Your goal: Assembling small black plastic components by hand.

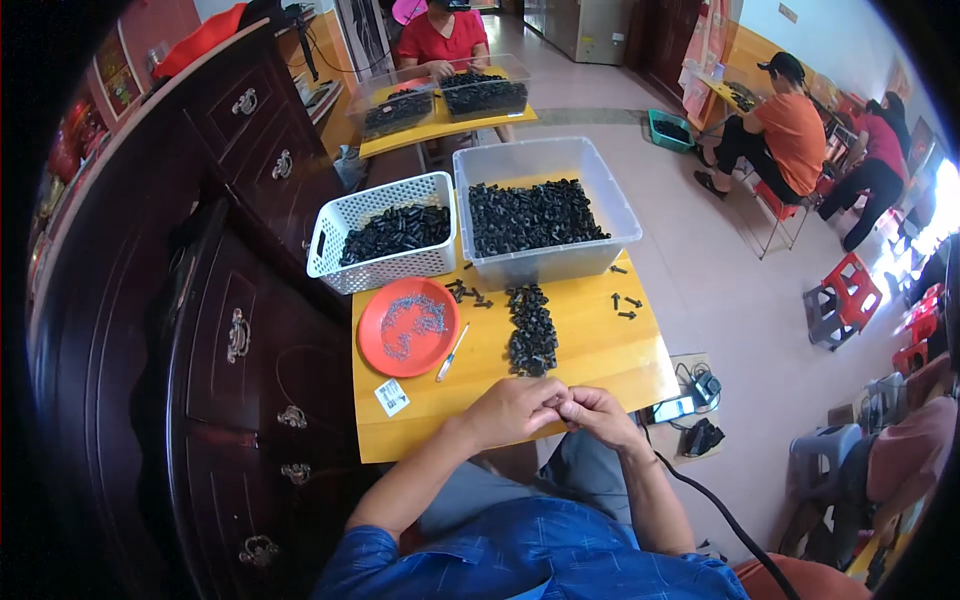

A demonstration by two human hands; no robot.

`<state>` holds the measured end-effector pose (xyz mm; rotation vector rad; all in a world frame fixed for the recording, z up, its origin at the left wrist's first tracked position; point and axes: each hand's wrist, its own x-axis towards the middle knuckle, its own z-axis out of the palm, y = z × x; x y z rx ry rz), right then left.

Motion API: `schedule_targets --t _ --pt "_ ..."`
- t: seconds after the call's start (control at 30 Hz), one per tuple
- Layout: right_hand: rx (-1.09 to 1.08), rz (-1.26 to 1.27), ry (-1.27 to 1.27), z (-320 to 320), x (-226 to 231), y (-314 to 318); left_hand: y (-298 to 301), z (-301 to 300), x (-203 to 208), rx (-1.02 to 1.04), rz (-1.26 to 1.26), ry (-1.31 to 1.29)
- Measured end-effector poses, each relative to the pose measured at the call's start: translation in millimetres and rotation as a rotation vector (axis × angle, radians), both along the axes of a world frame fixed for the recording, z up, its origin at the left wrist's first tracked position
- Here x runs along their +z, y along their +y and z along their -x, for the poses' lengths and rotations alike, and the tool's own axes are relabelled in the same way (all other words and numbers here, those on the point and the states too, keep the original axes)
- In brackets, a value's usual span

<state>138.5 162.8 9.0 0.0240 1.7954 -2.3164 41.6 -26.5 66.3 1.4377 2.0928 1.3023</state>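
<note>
My left hand (514, 410) and my right hand (598, 414) meet at the near edge of the yellow table (610, 350). Both have their fingers pinched together, and whatever lies between them is hidden or too small to make out. Just beyond my left hand, a strip of small black plastic parts (532, 330) runs toward a clear plastic bin (548, 262) filled with similar black pieces. To the left sits a red plate (372, 352) with many tiny silvery metal pieces (425, 315). A thin white-and-blue pen-like tool (452, 352) lies beside the plate.
A white perforated basket (385, 271) of black parts stands left of the bin. Loose black pieces (627, 314) lie at the table's right. Dark wooden drawers (240, 335) flank the left side. A black cable (715, 500) passes my right arm. Other people work farther off.
</note>
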Motion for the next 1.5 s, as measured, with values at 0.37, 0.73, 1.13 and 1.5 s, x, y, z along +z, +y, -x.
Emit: schedule_targets --t 0.37,0.73,1.13,1.5 --pt "-0.105 0.105 -0.011 -12.1 -2.7 10.7 16.2 -22.6 -2.6 0.14 -0.102 -0.177" --pt "-0.23 0.133 -0.008 3.3 -9.9 23.5 39.2 -16.3 -22.4 0.321 -0.098 -0.17" --pt "-0.351 -0.187 0.117 29.2 -13.1 28.6 27.1 -1.2 -57.3 0.219 -0.015 -0.615" --pt "-0.484 -1.245 0.112 97.8 -20.0 57.2 -20.7 -23.7 -71.8 0.227 -0.016 -0.804"
